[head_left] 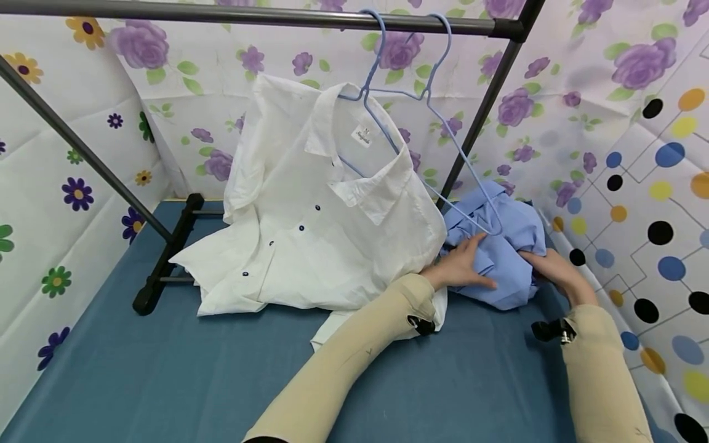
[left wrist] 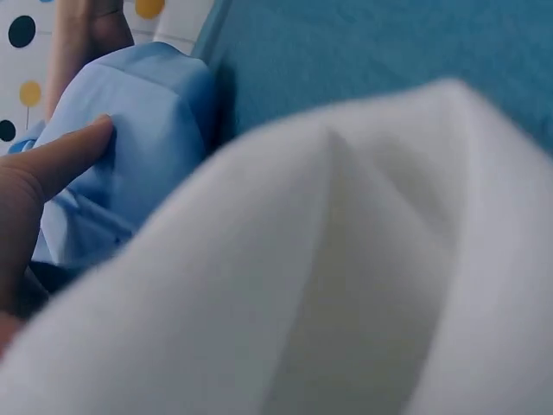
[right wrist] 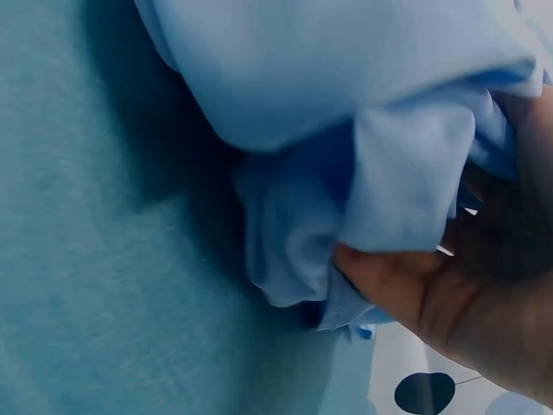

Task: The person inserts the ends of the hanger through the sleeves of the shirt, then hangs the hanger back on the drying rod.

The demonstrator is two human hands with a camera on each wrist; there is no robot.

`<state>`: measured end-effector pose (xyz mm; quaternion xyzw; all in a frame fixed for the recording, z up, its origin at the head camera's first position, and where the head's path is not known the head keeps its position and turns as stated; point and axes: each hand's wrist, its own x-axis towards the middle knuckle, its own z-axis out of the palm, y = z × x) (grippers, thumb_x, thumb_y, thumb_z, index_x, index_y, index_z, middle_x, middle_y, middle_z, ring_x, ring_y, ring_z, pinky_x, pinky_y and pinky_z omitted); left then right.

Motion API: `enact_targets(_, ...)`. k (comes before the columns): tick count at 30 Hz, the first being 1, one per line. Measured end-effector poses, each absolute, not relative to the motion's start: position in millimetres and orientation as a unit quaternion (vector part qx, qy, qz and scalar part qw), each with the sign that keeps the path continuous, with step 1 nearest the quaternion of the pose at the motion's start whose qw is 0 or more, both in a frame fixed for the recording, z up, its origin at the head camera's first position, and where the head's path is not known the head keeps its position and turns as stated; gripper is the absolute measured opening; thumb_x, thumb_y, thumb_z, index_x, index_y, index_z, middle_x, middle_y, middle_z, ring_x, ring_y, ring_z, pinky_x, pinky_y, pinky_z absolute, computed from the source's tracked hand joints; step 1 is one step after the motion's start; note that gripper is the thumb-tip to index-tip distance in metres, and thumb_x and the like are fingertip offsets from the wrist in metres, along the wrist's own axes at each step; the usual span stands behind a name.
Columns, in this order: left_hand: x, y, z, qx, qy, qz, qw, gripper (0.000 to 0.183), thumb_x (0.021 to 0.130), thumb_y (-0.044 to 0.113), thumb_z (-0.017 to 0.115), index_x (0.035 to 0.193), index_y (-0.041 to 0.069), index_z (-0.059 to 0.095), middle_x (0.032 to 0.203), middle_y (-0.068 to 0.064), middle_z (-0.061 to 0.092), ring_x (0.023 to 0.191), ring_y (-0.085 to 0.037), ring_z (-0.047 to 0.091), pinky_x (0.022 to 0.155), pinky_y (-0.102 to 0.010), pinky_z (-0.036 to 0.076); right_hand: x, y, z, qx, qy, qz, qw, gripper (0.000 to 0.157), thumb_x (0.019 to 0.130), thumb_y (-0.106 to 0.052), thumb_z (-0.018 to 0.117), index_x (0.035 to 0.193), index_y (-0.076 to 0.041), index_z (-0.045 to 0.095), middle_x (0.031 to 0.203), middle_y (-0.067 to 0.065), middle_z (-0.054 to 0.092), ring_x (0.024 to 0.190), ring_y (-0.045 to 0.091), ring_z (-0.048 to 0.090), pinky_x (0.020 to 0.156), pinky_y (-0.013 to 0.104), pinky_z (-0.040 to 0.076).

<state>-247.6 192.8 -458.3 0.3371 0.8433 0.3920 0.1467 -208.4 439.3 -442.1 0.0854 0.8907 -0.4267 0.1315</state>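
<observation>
The blue cloth [head_left: 506, 261] sits in a crumpled, smooth-woven heap near the table's [head_left: 221, 369] right edge, beside the white shirt [head_left: 332, 246], its surface broken into soft folds and flat, faceted planes. The left hand [head_left: 458, 266] rests against its near left side, thumb straight and spread well away from the forefinger, closing round none of it; the other fingers are partly hidden. The right hand [head_left: 548, 267] holds the right side, a fold caught between the thumb and fingers that go out of sight behind it. The white shirt looks thin and lightly creased, with a pointed, gaping collar [head_left: 360, 197], a small printed label [head_left: 362, 135] inside the neck and round dark buttons [head_left: 301, 227]; it slumps from a slim blue hanger [head_left: 382, 35], lower folds spread over the matt teal table covering. A second hanger [head_left: 461, 152], a bare wire triangle, hangs from the same round dark rail [head_left: 221, 13] and crosses in front of the blue cloth; whether they touch, I cannot tell. Beige sleeves [head_left: 343, 363] cover both forearms. Behind, wrinkled sheeting [head_left: 332, 67] bears purple roses.
</observation>
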Motion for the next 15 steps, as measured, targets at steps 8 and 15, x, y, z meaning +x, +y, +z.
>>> enact_targets(8,-232,196,-448,0.336,0.791,0.471,0.198,0.103,0.073,0.037,0.079,0.147,0.026,0.009,0.149,-0.003,0.023,0.129,-0.014,0.034,0.097,-0.025,0.034,-189,430,-446,0.015,0.794,-0.591,0.143,0.017,0.098,-0.025,0.047,0.102,-0.01,0.043,0.079,-0.003,0.052,0.065,0.011,0.055,0.058,0.03,0.048)
enact_targets(15,-220,195,-426,0.366,0.776,0.469,0.208,0.099,0.075,0.034,0.077,0.147,0.032,0.009,0.147,0.002,0.027,0.122,-0.01,0.042,0.091,-0.022,0.038,-167,432,-435,-0.043,0.771,-0.626,0.107,0.005,0.099,-0.016,0.044,0.102,-0.016,0.047,0.084,-0.006,0.051,0.071,0.008,0.055,0.061,0.026,0.047)
